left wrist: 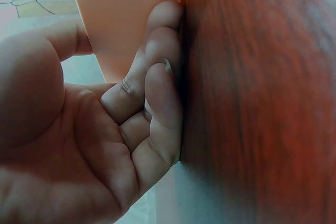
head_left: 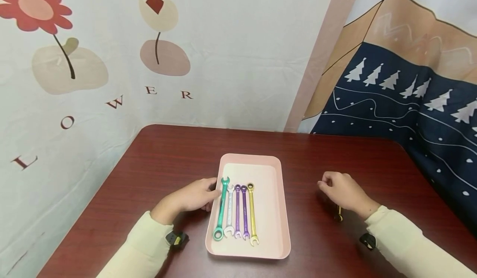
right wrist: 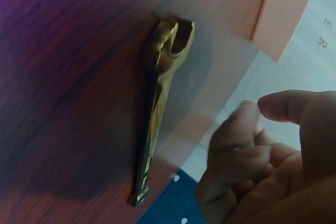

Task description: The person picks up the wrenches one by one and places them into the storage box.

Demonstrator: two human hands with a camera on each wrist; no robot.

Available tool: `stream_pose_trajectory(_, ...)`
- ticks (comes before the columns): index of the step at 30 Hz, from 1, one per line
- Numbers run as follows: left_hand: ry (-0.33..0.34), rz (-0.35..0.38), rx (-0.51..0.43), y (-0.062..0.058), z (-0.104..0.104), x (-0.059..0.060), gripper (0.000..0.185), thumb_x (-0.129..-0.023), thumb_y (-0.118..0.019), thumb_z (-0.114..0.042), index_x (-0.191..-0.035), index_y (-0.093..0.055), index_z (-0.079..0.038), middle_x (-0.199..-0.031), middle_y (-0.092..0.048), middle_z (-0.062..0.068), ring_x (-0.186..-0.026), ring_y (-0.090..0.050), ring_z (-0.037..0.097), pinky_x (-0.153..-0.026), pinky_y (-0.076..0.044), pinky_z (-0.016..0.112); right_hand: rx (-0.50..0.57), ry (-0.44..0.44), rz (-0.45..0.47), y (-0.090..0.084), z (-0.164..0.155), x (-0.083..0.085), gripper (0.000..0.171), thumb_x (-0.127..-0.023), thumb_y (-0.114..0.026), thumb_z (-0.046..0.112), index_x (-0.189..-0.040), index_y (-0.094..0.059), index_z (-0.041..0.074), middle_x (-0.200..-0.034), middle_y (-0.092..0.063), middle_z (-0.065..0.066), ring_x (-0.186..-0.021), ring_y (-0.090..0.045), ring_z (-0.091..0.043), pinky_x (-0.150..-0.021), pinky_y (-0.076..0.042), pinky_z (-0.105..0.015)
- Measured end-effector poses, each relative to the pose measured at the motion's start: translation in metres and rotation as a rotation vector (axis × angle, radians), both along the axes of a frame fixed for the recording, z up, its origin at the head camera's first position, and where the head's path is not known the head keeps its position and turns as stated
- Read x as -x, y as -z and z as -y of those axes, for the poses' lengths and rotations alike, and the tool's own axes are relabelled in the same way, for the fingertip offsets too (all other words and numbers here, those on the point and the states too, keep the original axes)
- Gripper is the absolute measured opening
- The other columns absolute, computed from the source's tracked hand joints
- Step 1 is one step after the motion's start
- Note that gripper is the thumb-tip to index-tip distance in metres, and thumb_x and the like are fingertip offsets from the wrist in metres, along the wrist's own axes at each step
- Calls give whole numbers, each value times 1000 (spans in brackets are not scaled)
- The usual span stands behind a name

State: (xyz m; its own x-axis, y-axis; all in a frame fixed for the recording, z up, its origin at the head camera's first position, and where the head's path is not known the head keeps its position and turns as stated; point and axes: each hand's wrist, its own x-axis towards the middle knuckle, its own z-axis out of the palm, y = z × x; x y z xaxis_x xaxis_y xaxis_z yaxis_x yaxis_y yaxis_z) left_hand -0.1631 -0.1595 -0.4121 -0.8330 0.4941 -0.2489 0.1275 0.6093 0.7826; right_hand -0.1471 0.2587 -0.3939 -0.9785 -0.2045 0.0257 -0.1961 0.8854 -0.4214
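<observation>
My left hand [head_left: 197, 195] grips the left wall of a pink tray [head_left: 275, 251], thumb over the rim and fingers curled against the outside, as the left wrist view also shows. Inside the tray, combination wrenches lie side by side: a green wrench [head_left: 222, 209], a silver wrench [head_left: 230, 212], two purple ones, including the purple wrench [head_left: 237, 212], and a yellow wrench [head_left: 252, 214]. To the right of the tray my right hand [head_left: 344, 191] hovers with loosely curled fingers, holding nothing. Beneath it is a gold wrench [right wrist: 157, 108], mostly hidden by the hand in the head view.
The tray stands on a dark reddish wooden table [head_left: 179, 145]. A printed cloth [head_left: 242, 63] with flowers and letters hangs behind the table, and one with trees and mountains hangs at the right. Each wrist wears a small black device.
</observation>
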Motion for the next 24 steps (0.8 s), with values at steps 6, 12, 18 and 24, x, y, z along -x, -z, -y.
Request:
stream_pose_trajectory(6, 1, -13, 14, -2, 0, 0, 37, -101, -52, -21, -132, -54, -1, -63, -61, 4, -52, -58, 15, -52, -51, 32, -33, 56, 55, 0, -15, 2, 23, -97, -58, 20, -76, -56, 12, -56, -45, 2, -50, -43, -13, -50, -36, -29)
stream_pose_trajectory(12, -8, -13, 25, -1, 0, 0, 36, -101, -52, -21, -131, -54, -2, -63, -61, 3, -52, -58, 15, -53, -51, 32, -79, 112, 124, 4, -30, 4, 28, -98, -57, 24, -73, -54, 11, -57, -46, 0, -53, -45, -15, -51, -36, -30)
stream_pose_trajectory(18, -7, -9, 20, -2, 0, 0, 36, -101, -52, -22, -131, -54, -2, -64, -61, 3, -52, -58, 15, -53, -51, 32, -84, 132, 190, 6, -42, 2, 29, -99, -56, 25, -74, -54, 11, -56, -48, -1, -51, -50, -15, -47, -38, -30)
stream_pose_trajectory(24, -8, -9, 23, -2, 0, -1, 35, -101, -52, -21, -130, -55, -2, -63, -60, 3, -52, -57, 15, -53, -51, 32, -95, 137, 243, 9, -46, 0, 30, -100, -55, 28, -74, -56, 12, -55, -49, 0, -48, -52, -14, -46, -39, -29)
